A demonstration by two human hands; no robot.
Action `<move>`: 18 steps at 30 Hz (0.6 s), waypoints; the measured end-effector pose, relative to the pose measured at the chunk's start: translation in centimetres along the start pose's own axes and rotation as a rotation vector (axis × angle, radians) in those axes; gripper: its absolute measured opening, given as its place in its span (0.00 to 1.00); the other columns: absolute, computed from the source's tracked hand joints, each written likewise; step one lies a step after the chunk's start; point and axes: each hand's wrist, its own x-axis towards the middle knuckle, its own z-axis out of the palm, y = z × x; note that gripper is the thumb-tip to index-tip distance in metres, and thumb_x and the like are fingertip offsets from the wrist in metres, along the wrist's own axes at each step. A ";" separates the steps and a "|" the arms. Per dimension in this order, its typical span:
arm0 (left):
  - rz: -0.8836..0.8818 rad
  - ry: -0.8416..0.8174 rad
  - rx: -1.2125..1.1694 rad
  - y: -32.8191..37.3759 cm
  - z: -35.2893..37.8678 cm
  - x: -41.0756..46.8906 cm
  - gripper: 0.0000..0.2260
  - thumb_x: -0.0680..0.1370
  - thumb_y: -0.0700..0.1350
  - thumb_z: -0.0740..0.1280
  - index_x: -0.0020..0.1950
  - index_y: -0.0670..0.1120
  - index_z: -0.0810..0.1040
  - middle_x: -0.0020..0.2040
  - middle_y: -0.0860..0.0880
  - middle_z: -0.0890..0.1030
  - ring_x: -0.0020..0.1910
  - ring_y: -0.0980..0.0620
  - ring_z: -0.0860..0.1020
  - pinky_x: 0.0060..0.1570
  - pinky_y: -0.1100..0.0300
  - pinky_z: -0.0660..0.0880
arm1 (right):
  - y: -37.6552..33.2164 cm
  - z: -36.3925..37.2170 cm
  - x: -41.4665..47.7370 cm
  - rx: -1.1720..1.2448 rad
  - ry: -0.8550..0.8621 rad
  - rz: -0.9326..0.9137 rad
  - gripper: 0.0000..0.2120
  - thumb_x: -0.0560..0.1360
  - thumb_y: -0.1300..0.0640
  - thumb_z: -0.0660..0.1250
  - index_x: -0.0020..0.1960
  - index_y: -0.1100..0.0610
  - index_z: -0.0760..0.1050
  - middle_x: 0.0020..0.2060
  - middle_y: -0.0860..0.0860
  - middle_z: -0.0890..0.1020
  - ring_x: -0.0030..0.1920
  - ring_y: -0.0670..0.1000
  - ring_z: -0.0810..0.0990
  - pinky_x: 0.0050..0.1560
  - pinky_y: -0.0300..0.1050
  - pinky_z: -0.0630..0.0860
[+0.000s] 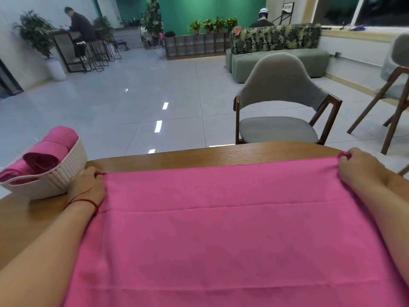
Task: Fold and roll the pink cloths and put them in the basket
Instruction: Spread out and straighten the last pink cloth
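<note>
Across the table (pixel 199 155), creased pink cloth (pixel 221 235) lies flat, far corners pinched by left hand (pixel 88 185) and right hand (pixel 360 167) fingers.

Pink cloth (pixel 221 240) cut off by btm edge. Rolled cloths (pixel 51 149) partly hidden w/in basket (pixel 66 171). Far-right chair (pixel 401 49) cut by rt edge.
</note>
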 end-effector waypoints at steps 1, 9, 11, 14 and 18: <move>-0.010 0.001 -0.011 -0.1 0.1 0.1 0.07 0.80 0.41 0.65 0.54 0.44 0.82 0.54 0.36 0.81 0.55 0.34 0.78 0.60 0.43 0.75 | 0.0 0.0 0.0 -0.004 0.004 0.003 0.11 0.83 0.50 0.57 0.57 0.53 0.75 0.49 0.60 0.80 0.47 0.63 0.77 0.42 0.53 0.72; 0.017 -0.040 0.062 -0.1 -0.2 1.1 0.07 0.81 0.43 0.64 0.52 0.45 0.81 0.56 0.36 0.80 0.55 0.34 0.78 0.57 0.43 0.76 | -0.2 -0.2 -0.4 -0.024 0.012 0.026 0.13 0.83 0.51 0.57 0.61 0.54 0.76 0.55 0.62 0.79 0.49 0.63 0.76 0.45 0.55 0.73; 0.008 -0.055 0.140 0.1 -0.5 1.1 0.09 0.80 0.41 0.61 0.55 0.47 0.80 0.58 0.37 0.79 0.56 0.33 0.77 0.59 0.41 0.76 | -0.3 -0.4 -0.5 -0.026 0.009 0.026 0.14 0.83 0.52 0.57 0.62 0.55 0.76 0.56 0.62 0.78 0.48 0.63 0.75 0.45 0.55 0.73; 0.050 -0.057 0.275 3.2 -1.2 0.1 0.15 0.80 0.40 0.58 0.61 0.52 0.79 0.63 0.42 0.79 0.61 0.35 0.76 0.60 0.41 0.75 | -0.3 -0.5 -0.5 -0.001 0.003 0.026 0.14 0.82 0.53 0.57 0.63 0.56 0.76 0.58 0.62 0.77 0.48 0.61 0.73 0.46 0.55 0.72; 0.414 -0.245 0.052 12.4 -0.5 -3.3 0.12 0.82 0.52 0.59 0.59 0.54 0.80 0.59 0.48 0.84 0.58 0.43 0.80 0.60 0.48 0.76 | -0.4 -0.5 -0.7 0.015 0.002 0.036 0.15 0.83 0.53 0.57 0.63 0.56 0.76 0.58 0.62 0.77 0.48 0.61 0.73 0.47 0.55 0.73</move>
